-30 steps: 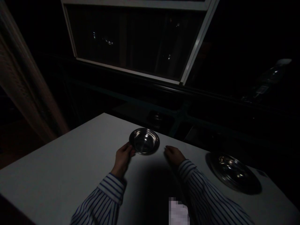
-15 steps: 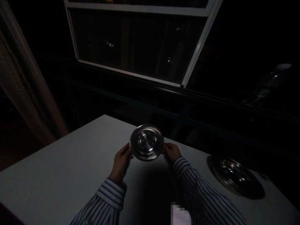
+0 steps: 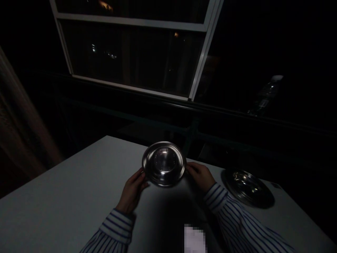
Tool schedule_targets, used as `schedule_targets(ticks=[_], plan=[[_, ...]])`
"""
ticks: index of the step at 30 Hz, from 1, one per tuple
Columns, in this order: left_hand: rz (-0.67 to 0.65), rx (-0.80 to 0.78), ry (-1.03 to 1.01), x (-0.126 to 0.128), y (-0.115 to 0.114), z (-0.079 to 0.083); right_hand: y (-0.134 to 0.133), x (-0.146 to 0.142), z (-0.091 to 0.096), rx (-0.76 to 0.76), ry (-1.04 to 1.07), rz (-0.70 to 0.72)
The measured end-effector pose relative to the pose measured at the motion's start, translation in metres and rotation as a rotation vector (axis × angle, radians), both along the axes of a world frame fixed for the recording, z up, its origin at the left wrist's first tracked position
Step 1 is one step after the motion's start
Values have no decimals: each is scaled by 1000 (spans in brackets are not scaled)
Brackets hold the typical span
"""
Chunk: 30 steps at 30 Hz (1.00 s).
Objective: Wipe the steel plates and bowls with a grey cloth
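A round, shiny metal plate [image 3: 164, 161] with a raised rim is held up above the white table [image 3: 86, 179], its face tilted towards me. My left hand [image 3: 133, 189] pinches its lower left edge between thumb and fingers. At the right edge, my right hand [image 3: 201, 175] grips the rim in the same way. Both sleeves are striped blue and white. Farther right on the table lies a second, larger-looking metal plate [image 3: 249, 188], touched by neither hand.
Behind the table stands a window with a white frame [image 3: 131, 86]. A clear bottle with a white cap [image 3: 265, 93] is at the back right. A curtain [image 3: 18, 119] hangs at the left. A pixelated pale patch [image 3: 195, 240] shows at the bottom.
The view has turned a little to the right, so the window, bottle and second plate sit farther left. The held plate appears slightly larger; both hands keep their grip.
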<state>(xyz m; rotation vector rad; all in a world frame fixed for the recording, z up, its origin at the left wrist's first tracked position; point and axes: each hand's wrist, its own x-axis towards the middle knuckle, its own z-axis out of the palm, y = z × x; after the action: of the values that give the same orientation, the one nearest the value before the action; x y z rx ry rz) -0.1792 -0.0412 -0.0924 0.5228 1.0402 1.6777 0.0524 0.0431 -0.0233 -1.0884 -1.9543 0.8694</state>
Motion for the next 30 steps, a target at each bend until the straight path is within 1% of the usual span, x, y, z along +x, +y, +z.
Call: schedule_targets(ticks=[3,7,10,15,19,23,30], plan=[[-33,-5,-2,8,-1,3,-13,11,8,12,13,-12],[-77,-7,0,19,-2,12,-22,25,10,-25,45,-40],[-119,-11,14,28,-3,22,-22,37,9,-86,74,-79],[-259,11,32,48,-1,33,-15,63,6,-194,106,-139],[-302,-49,46,62,6,35,-11,82,-1,-288,90,-173],[-357,-52,87,76,17,35,-8,98,-10,-342,29,-193],[-445,-63,140,94,30,26,-6,124,-24,-397,-163,-162]])
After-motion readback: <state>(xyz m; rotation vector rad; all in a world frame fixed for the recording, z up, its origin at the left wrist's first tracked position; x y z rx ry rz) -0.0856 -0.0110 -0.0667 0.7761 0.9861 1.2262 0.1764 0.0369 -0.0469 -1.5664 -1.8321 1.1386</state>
